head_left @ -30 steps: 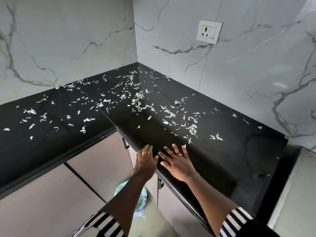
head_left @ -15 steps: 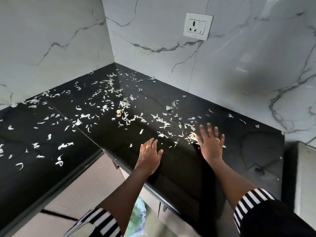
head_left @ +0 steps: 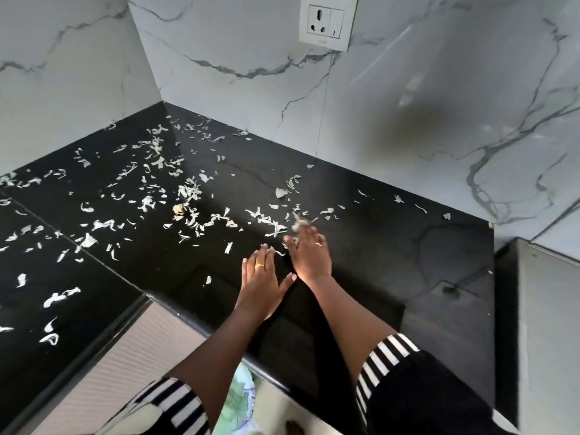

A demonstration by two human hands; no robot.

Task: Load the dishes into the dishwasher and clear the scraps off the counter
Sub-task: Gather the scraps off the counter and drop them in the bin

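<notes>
The right hand (head_left: 309,255) has its fingertips (head_left: 299,229) smeared by blur among the scraps (head_left: 270,222), so which pieces they touch cannot be told. Far above that hand, the wall socket (head_left: 328,25) is cut off by the top edge. Below and left of the hand, a pale green thing (head_left: 241,400) is half hidden behind the left forearm (head_left: 216,356) and the counter (head_left: 376,233) lip, and its kind is unclear.

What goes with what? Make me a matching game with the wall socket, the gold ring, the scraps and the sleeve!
Things:
1. wall socket
2. gold ring
3. scraps
4. sleeve

Matches:
A. scattered over the black counter
B. on a finger of the left hand
C. black and white stripes
D. up on the marble wall

Right pairs: 1-D, 2-B, 3-A, 4-C.
</notes>
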